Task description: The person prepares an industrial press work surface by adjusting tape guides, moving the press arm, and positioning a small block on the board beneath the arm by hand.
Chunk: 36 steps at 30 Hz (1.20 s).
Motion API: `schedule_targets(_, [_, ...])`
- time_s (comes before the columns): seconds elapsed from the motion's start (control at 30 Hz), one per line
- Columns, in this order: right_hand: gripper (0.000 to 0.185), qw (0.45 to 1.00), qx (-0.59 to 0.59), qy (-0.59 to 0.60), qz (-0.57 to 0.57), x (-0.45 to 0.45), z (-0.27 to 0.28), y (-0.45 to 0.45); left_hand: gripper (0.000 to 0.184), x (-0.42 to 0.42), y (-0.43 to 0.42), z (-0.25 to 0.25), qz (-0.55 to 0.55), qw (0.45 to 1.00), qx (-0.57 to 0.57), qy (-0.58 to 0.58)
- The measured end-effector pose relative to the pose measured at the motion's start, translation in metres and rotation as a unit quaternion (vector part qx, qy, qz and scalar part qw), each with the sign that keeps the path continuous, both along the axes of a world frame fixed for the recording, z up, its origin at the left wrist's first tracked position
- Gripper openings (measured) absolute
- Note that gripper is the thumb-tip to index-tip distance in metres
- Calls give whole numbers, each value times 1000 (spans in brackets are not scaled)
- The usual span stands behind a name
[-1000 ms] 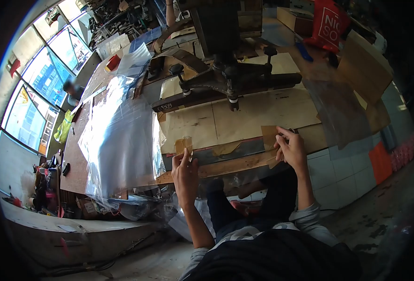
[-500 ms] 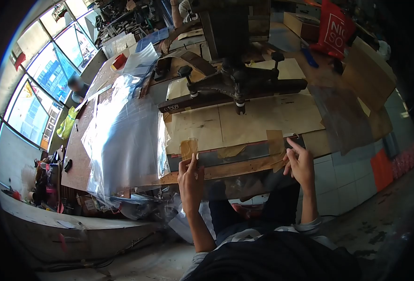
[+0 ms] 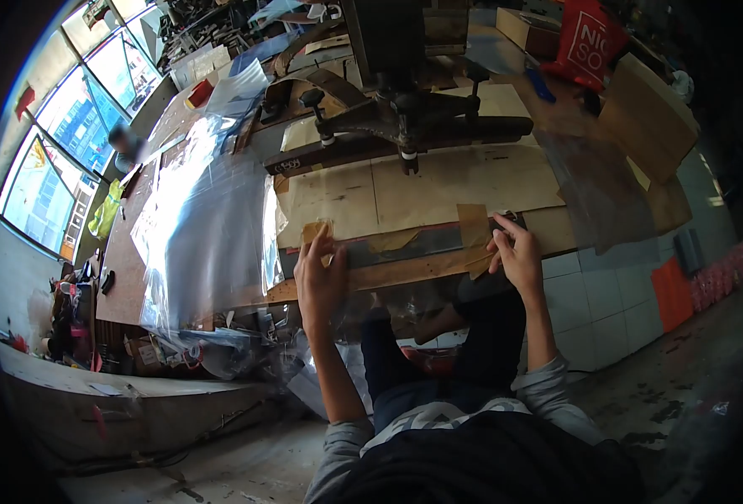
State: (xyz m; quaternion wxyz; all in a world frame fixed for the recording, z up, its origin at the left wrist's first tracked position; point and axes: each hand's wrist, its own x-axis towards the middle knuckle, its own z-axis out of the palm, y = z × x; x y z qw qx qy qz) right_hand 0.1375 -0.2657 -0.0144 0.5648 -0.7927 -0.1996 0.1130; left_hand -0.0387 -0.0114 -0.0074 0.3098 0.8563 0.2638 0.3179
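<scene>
My left hand [image 3: 317, 273] is at the front left of the board [image 3: 422, 190], index finger stretched out on a brown tape patch [image 3: 317, 228], the other fingers partly bent. My right hand [image 3: 518, 256] is at the right end of the dark strip [image 3: 422, 242], its index finger stretched out and fingers apart. Beside it, a longer brown tape piece [image 3: 474, 239] crosses the strip. Both hands look open. Whether thin clear film lies under the fingertips I cannot tell. Above the board hangs a dark metal press bar [image 3: 480, 130] on a bracket.
Clear plastic sheets [image 3: 207, 227] are heaped on the left of the table. More clear film [image 3: 594, 193] hangs over the right side, near a cardboard box [image 3: 650, 118] and a red bag [image 3: 585, 46]. Another person [image 3: 124, 144] is by the windows. An orange sheet [image 3: 672, 290] is at the right.
The whole view has shifted, with the table appearing higher and further left. My left fingers have moved up onto the tape patch; my right hand stays by the strip's right end.
</scene>
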Motion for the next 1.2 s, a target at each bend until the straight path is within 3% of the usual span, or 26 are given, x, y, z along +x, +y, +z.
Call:
schedule_targets(0.2, [47, 999, 41, 32, -2, -1, 2, -4, 37, 18, 21, -8, -43, 996, 64, -46])
schedule_targets(0.3, [52, 998, 42, 35, 17, 3, -4, -6, 40, 17, 11, -10, -8, 999, 27, -31])
schedule_targets(0.53, [41, 994, 87, 54, 22, -3, 3, -9, 38, 11, 16, -15, -43, 994, -64, -75])
schedule_targets(0.8, [42, 986, 141, 84, 16, -9, 0, -8, 37, 5, 16, -11, -50, 987, -122, -92])
schedule_targets(1.2, [42, 987, 137, 78, 20, -5, 5, -4, 34, 8, 5, -8, 19, 997, -47, -55])
